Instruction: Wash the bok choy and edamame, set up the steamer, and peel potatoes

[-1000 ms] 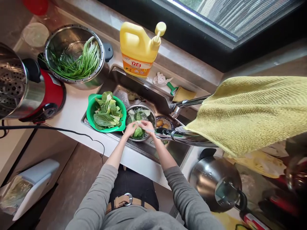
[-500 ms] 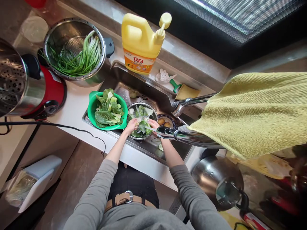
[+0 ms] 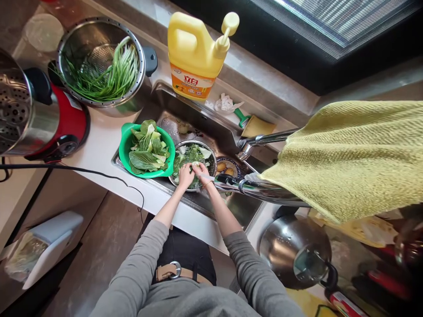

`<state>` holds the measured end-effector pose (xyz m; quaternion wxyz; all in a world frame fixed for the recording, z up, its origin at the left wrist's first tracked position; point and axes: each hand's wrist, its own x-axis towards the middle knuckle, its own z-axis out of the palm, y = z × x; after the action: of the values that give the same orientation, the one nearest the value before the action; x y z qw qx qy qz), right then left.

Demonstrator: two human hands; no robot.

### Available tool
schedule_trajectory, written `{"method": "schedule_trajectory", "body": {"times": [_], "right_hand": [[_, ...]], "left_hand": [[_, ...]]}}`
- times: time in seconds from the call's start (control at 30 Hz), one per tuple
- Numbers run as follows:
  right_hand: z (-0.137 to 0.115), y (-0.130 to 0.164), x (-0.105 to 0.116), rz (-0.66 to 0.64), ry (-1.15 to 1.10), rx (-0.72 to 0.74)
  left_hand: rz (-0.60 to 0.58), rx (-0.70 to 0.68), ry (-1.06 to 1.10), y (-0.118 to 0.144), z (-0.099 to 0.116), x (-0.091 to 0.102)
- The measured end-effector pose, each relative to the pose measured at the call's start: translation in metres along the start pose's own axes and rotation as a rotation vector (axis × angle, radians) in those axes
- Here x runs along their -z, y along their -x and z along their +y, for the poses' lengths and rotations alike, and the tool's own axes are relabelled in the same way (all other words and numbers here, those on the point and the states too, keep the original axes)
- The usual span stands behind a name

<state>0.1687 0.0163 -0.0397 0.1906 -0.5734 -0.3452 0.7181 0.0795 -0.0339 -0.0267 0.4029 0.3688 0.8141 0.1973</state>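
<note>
My left hand [image 3: 185, 175] and my right hand [image 3: 200, 171] are close together over a steel bowl [image 3: 211, 156] standing in the sink [image 3: 172, 105]. Both hands grip a piece of bok choy [image 3: 194, 165] above the leafy greens and water in that bowl. To the left of the bowl, a green plastic basin [image 3: 124, 145] filled with bok choy leaves rests on the sink's edge. A small dish with potatoes [image 3: 224, 167] sits to the right of the bowl.
A steel colander of long green stems [image 3: 102, 75] stands on the counter at back left beside a red cooker [image 3: 62, 123]. A yellow detergent jug [image 3: 193, 53] is behind the sink. A tap [image 3: 261, 141], a yellow towel [image 3: 350, 154] and a kettle [image 3: 294, 248] are at right.
My hands have come closer together over the bowl, now pinching a pale stem piece instead of a larger green bunch. The view shifted slightly.
</note>
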Motion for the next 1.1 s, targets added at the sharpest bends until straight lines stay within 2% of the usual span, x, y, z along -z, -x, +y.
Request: {"method": "schedule_trajectory", "body": {"times": [0.13, 0.17, 0.23, 0.33, 0.43, 0.57, 0.63, 0.73, 0.8, 0.83, 0.93, 1.0, 1.1], "right_hand": [[-0.002, 0.000, 0.012, -0.078, 0.263, 0.003], [-0.004, -0.001, 0.015, -0.116, 0.325, 0.006], [-0.007, -0.003, 0.017, -0.196, 0.583, 0.036], [-0.012, -0.007, 0.015, -0.255, 1.016, 0.087], [-0.015, -0.013, 0.017, -0.319, 1.192, 0.092], [-0.028, -0.020, 0.034, -0.433, 1.323, 0.110], [-0.037, -0.022, 0.042, -0.448, 1.354, 0.157], [-0.047, -0.026, 0.044, -0.346, 1.447, 0.423], [-0.047, -0.031, 0.038, -0.263, 1.560, 0.553], [-0.045, -0.034, 0.033, -0.255, 1.623, 0.557], [-0.033, -0.043, 0.020, -0.390, 1.768, 0.397], [-0.025, -0.047, 0.013, -0.500, 1.796, 0.288], [-0.019, -0.044, 0.010, -0.500, 1.730, 0.135]], "left_hand": [[-0.261, -0.047, 0.175, -0.007, -0.016, 0.014], [-0.319, -0.055, 0.174, -0.008, -0.017, 0.017], [-0.364, -0.037, 0.019, -0.008, -0.016, 0.021], [-0.320, -0.014, -0.422, -0.005, -0.007, 0.022], [-0.270, -0.079, -0.665, -0.003, -0.001, 0.023], [-0.300, -0.127, -0.698, -0.003, -0.005, 0.030], [-0.273, -0.154, -0.695, -0.001, -0.005, 0.032], [-0.096, -0.227, -0.658, -0.002, -0.002, 0.027], [-0.027, -0.168, -0.617, -0.008, 0.000, 0.020], [-0.048, -0.095, -0.598, -0.012, 0.000, 0.016], [-0.265, 0.072, -0.564, -0.025, -0.005, 0.007], [-0.403, 0.045, -0.574, -0.031, -0.010, 0.005], [-0.483, -0.022, -0.626, -0.029, -0.014, 0.010]]}}
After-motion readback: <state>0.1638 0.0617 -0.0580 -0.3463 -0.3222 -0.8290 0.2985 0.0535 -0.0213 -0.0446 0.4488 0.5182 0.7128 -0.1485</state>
